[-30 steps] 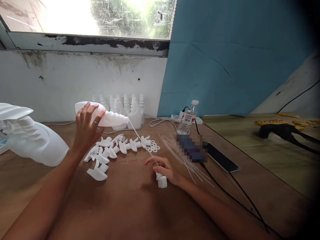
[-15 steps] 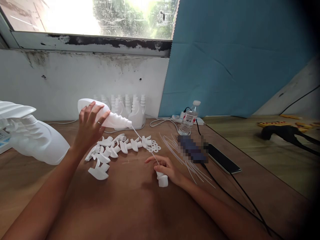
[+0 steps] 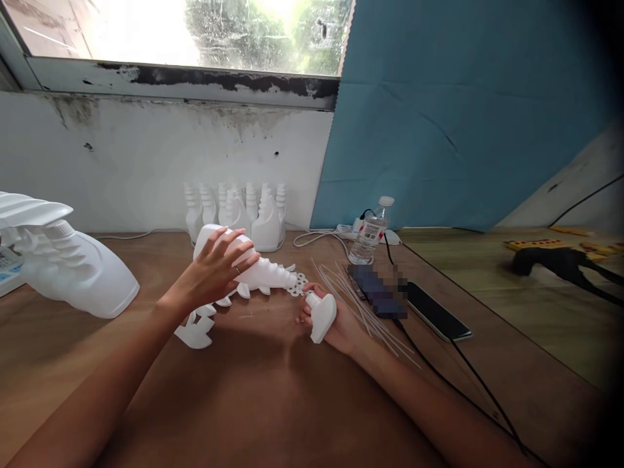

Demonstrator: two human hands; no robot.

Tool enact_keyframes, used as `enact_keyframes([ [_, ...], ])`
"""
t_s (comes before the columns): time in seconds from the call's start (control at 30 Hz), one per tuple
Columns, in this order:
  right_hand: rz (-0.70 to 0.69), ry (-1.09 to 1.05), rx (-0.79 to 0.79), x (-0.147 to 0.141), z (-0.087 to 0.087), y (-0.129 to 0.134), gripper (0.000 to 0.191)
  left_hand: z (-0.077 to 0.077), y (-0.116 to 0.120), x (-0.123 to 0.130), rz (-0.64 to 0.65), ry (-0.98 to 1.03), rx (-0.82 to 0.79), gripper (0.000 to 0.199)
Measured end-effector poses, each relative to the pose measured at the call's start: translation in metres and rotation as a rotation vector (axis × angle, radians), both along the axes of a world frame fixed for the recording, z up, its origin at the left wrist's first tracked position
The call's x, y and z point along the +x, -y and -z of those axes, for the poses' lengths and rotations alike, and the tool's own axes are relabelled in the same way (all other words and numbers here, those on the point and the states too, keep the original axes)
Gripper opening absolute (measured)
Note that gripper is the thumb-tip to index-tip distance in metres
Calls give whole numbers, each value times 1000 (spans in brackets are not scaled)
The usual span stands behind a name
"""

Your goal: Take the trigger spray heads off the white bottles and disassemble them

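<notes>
My left hand [image 3: 219,263] is wrapped over a white spray bottle [image 3: 268,270], which lies tilted in the air with its neck pointing right. My right hand [image 3: 336,322] grips a white spray trigger head [image 3: 322,318] close to the bottle's mouth. No tube shows between the two parts; whether it sits inside the neck is hard to see. Behind and below the bottle lie several loose trigger heads [image 3: 197,331], partly covered by it and my left hand. Small white rings [image 3: 298,286] lie just past the bottle's mouth.
Several headless bottles [image 3: 267,224] stand by the wall. At left is a large white spray bottle [image 3: 92,273]. Thin tubes [image 3: 375,318], a water bottle [image 3: 370,231], a black phone [image 3: 439,309] and cables are at right. A blue cloth [image 3: 414,117] hangs behind.
My left hand has brought the bottle down and right, toward the trigger head. My right hand has raised and turned the head. The tube visible earlier between them no longer shows.
</notes>
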State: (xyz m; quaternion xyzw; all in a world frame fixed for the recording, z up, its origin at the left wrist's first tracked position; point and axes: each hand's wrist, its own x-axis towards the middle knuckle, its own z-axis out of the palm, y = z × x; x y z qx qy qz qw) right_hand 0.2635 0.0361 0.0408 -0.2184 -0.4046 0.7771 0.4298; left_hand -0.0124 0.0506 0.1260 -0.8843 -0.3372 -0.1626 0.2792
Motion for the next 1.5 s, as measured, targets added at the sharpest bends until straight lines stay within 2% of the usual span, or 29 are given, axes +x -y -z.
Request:
enact_keyframes([
  [0.1,-42,-51,-73,2,2,-3,20,4,2,7,36,-26,-44,65],
  [0.23,-67,-142,-183,7,4,-7,27,10,-1,8,20,-91,-54,62],
  [0.47,-45,-239,-197,13,0,-8,21,13,-4,4,0,-81,-67,61],
  [0.57,-16,-264,-196,12,-3,-6,33,14,-5,3,14,-51,-79,62],
  [0.63,25,-245,-152,11,-5,-5,38,15,-5,3,21,-32,-89,63],
  [0.73,108,-153,-24,8,-6,-4,35,15,-6,3,18,-24,-86,63],
  [0.9,369,169,195,3,-2,-7,38,13,-2,7,6,-47,-113,62],
  [1.03,499,259,312,3,-1,-5,31,15,8,20,19,-15,-158,60],
  [1.13,458,185,329,3,-14,-2,28,19,18,37,52,92,-204,61],
  [1.27,368,122,388,-2,-48,5,27,31,32,64,93,287,-274,66],
  [1.4,290,125,492,-20,-78,13,25,44,46,84,113,566,-293,80],
  [1.5,265,76,518,-40,-88,16,23,45,52,88,106,743,-326,84],
])
